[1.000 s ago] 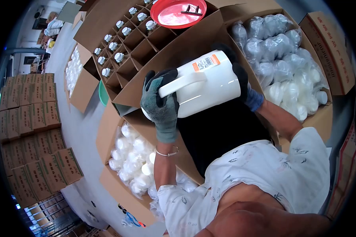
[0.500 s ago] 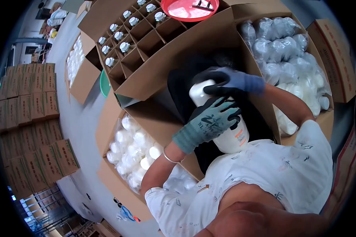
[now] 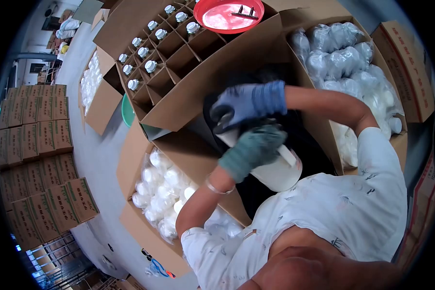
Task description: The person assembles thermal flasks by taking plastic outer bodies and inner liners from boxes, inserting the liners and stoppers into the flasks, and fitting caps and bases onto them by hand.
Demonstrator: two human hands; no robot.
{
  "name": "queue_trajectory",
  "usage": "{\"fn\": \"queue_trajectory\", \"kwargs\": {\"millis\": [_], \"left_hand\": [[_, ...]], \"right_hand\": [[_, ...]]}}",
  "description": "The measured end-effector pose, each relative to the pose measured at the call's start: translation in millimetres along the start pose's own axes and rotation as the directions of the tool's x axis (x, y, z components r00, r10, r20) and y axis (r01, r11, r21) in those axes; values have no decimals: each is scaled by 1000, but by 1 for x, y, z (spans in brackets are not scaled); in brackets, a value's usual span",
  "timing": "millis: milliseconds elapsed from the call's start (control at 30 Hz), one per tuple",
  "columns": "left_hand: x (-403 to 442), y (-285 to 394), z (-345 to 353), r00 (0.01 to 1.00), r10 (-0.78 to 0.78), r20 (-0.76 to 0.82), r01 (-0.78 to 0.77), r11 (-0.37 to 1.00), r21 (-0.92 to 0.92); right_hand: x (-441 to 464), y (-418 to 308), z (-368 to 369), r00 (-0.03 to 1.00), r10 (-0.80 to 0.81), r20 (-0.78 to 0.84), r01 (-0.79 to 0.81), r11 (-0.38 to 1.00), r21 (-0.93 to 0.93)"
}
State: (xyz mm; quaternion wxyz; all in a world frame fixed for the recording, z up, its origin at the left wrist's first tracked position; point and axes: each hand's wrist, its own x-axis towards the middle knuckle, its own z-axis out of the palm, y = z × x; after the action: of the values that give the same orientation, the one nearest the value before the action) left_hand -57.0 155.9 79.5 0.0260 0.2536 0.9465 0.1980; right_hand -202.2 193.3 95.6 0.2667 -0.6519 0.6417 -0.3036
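A white plastic bottle lies tilted across my lap, its base toward my shirt. My left hand, in a green work glove, is closed around the middle of the bottle, beside a white strip that looks like its handle. Over the bottle's top end curls my right hand, in a blue and black glove. The fingers and palm of that glove hide the bottle's mouth, so a cap there cannot be made out. Both gloves are slightly blurred.
A divided carton with several capped bottles stands ahead, a red basin on its corner. Open boxes of bagged white pieces flank me: left bag, right bag. Stacked cartons stand far left; scissors lie lower left.
My right hand has swung left and turned over the bottle's top. My left hand has rolled with the bottle; its orange-printed label has turned out of view and the handle-like strip now shows.
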Motion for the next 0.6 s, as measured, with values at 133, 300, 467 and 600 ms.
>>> {"fn": "queue_trajectory", "kwargs": {"millis": [133, 300, 467, 600], "left_hand": [[-64, -28, -56, 823, -428, -374, 249, 863, -439], [-123, -67, -1, 177, -921, -346, 260, 383, -886], [-120, -83, 24, 157, -936, -314, 203, 342, -917], [-117, -99, 14, 251, -965, -77, -18, 75, -997]], "right_hand": [[26, 89, -101, 862, 254, -438, -333, 936, -112], [72, 257, -153, 831, 222, -510, -548, 483, -683], [83, 242, -149, 840, 271, -469, -542, 449, -711], [81, 205, -140, 666, 460, -587, 38, 765, 643]]}}
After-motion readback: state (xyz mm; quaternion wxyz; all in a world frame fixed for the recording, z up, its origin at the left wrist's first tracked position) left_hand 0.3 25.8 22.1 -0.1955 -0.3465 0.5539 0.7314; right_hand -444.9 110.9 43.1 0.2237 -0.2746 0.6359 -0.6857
